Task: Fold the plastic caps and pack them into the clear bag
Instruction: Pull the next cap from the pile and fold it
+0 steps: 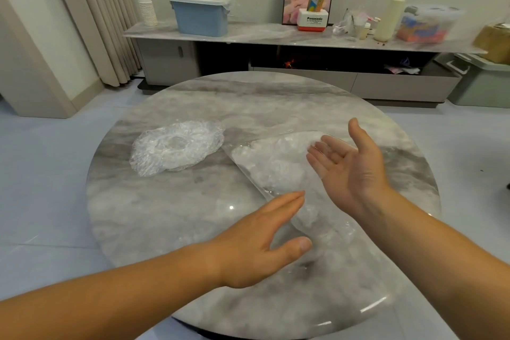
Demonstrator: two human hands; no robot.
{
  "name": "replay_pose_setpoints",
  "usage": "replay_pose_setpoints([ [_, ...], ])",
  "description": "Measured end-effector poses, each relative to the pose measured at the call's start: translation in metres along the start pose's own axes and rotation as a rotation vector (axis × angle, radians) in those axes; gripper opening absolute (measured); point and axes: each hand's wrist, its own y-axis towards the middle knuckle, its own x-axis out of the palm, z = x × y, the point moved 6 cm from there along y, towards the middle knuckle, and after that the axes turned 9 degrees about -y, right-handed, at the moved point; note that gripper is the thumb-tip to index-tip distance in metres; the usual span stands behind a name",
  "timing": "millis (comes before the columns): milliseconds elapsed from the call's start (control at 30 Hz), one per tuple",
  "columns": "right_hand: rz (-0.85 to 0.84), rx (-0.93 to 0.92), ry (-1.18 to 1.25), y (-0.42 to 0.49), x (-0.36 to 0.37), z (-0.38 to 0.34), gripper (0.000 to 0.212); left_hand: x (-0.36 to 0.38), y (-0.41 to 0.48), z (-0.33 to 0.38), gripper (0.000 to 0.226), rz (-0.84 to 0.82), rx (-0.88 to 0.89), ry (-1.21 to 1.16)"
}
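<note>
Mostly grey room: beige curtain far left, pale tiled floor. Round glossy grey marble table in centre. Behind it, low sideboard, marble top: paper cup stack, blue lidded bin, red-white box reading "Panasonic", clear tub. On table: loose plastic caps left of centre, clear bag just right of them, stuffed with white plastic. Left hand flat, fingers straight, at bag's near edge, gripping nothing. Right hand palm-up, fingers relaxed, over bag's right end. Green bin on floor, far right.
</note>
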Motion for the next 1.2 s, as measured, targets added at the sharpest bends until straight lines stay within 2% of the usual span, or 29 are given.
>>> replay_pose_setpoints([
  [100,-0.052,0.032,0.006,0.007,0.004,0.001,0.09,-0.001,-0.001,-0.004,0.086,-0.014,-0.005,-0.007],
  [167,-0.069,0.04,0.002,0.008,0.005,0.001,0.092,-0.001,-0.002,-0.007,0.086,-0.021,-0.015,-0.008],
  [367,-0.107,0.039,0.064,-0.013,-0.007,0.0,0.079,-0.004,0.0,-0.015,0.091,-0.029,-0.035,0.021],
  [533,-0.071,0.027,0.075,-0.039,-0.035,0.001,0.064,-0.003,0.004,-0.015,0.091,-0.04,-0.025,0.043],
  [633,-0.03,-0.018,-0.04,-0.05,-0.047,0.002,0.056,-0.001,0.007,-0.014,0.091,-0.046,-0.027,0.055],
  [800,0.024,-0.189,-0.393,-0.061,-0.043,-0.001,0.04,0.0,0.02,-0.014,0.093,-0.035,-0.05,0.015],
  [900,-0.013,-0.303,-0.552,-0.064,-0.029,-0.002,0.033,-0.001,0.026,-0.016,0.095,-0.019,-0.058,-0.036],
  [967,-0.073,-0.338,-0.6,-0.065,-0.017,0.0,0.033,-0.004,0.024,-0.013,0.087,0.007,-0.005,-0.054],
  [1033,-0.142,-0.363,-0.645,-0.068,-0.004,0.004,0.033,-0.017,0.017,-0.009,0.07,0.092,0.061,-0.091],
  [1100,-0.212,-0.401,-0.706,-0.073,0.009,0.01,0.033,-0.038,0.009,-0.016,0.062,0.22,0.055,-0.057],
  [1200,-0.32,-0.436,-0.834,-0.082,0.028,0.026,0.034,-0.078,-0.007,-0.056,0.055,0.371,-0.16,0.166],
])
